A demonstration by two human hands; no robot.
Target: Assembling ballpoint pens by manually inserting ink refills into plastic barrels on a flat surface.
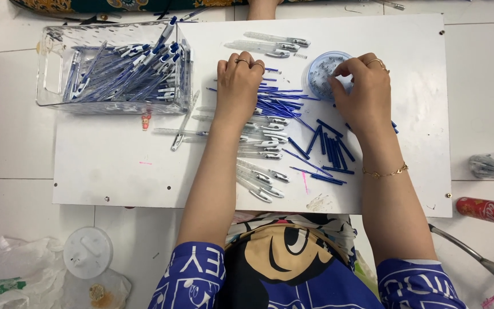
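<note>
Clear plastic forms the bin point(50, 86) at the upper left of the frame, filled with finished blue-and-white pens point(132, 71). Right of it, on the white board point(115, 160), the left hand point(238, 86) lies palm down on a heap of thin blue refills point(278, 103), fingers curled over them; whether it grips any I cannot tell. Below, clear pen barrels point(258, 177) lie in a row at centre. Further right, short blue tubes point(330, 149) sit just beside the right hand point(364, 94), whose fingertips pinch at small springs inside a round blue lid point(321, 71) in the upper middle.
</note>
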